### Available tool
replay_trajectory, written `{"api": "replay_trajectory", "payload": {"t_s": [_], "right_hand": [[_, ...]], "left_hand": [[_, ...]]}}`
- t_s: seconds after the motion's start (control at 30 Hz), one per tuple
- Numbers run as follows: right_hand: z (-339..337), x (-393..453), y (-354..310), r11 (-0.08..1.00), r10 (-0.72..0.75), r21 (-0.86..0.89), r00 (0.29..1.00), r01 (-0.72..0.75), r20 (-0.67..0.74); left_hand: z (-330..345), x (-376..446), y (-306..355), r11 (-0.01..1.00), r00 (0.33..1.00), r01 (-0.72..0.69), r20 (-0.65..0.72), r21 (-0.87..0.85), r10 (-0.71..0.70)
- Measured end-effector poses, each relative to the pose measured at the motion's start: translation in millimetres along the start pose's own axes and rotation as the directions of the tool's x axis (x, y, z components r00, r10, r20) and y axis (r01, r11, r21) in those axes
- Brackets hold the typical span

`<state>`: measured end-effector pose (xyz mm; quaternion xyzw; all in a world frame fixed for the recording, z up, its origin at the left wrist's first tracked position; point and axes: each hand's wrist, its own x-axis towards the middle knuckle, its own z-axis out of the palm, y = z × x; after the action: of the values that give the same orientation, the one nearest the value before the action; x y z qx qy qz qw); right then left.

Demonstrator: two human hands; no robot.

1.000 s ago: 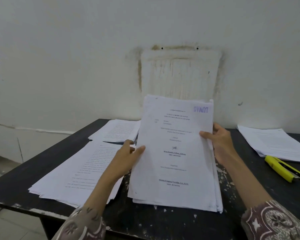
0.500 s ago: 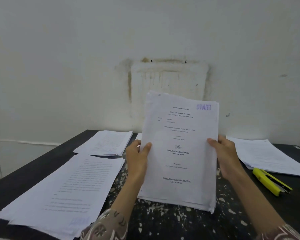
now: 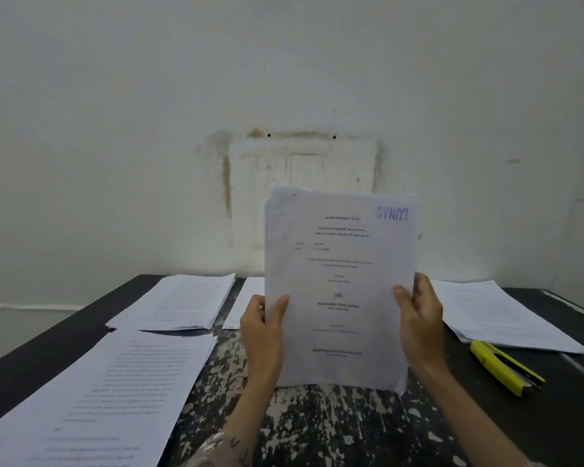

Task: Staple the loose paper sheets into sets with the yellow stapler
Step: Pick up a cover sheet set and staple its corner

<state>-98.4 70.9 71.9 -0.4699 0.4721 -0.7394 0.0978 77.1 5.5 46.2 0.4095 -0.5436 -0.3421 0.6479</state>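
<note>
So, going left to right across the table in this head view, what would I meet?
Near-left paper pile → left hand → held paper stack → right hand → yellow stapler, with another paper pile just behind it.

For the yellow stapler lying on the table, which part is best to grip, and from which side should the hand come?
Grip the yellow stapler across its long body near the middle, coming from above with the right hand, which is nearer. It lies flat on the table, slanted, with both long sides free. The paper pile lies just behind its far end, so the middle seems easier.
</note>
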Motion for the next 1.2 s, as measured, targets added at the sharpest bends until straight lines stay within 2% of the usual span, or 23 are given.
{"api": "replay_trajectory", "payload": {"t_s": [0.23, 0.43, 0.63, 0.8, 0.93, 1.07, 1.2], "right_hand": [[3.2, -11.6, 31.2, 0.989, 0.114, -0.101, 0.991, -0.107, 0.069], [3.5, -9.7, 37.5, 0.982, 0.114, -0.161, 0.989, -0.097, 0.095], [6.9, -9.4, 41.6, 0.973, 0.059, -0.228, 0.998, -0.048, 0.039], [2.9, -5.3, 34.5, 0.97, 0.065, -0.231, 0.997, -0.071, -0.031], [-5.0, -0.8, 36.8, 0.946, 0.159, -0.292, 0.987, -0.144, 0.028], [-9.0, 1.0, 45.6, 0.89, 0.326, -0.381, 0.933, -0.25, 0.149], [-14.2, 1.6, 48.7, 0.835, 0.42, -0.465, 0.886, -0.293, 0.197]], "left_hand": [[-2.6, -2.8, -25.3, 1.0, 0.99, 0.024, 0.139, -0.006, -0.023], [-3.4, -2.2, -30.6, 1.0, 0.982, -0.022, 0.188, -0.018, 0.025], [-4.4, -4.5, -27.9, 0.997, 0.973, -0.011, 0.229, -0.082, 0.03], [-6.8, -2.7, -24.0, 0.995, 0.958, 0.02, 0.286, -0.1, 0.01], [-8.6, -2.3, -20.9, 0.956, 0.927, 0.224, 0.345, -0.191, -0.148], [-9.6, 3.9, -28.9, 0.83, 0.863, 0.474, 0.345, -0.294, -0.37], [-14.0, 9.3, -35.3, 0.69, 0.774, 0.623, 0.419, -0.368, -0.476]]}}
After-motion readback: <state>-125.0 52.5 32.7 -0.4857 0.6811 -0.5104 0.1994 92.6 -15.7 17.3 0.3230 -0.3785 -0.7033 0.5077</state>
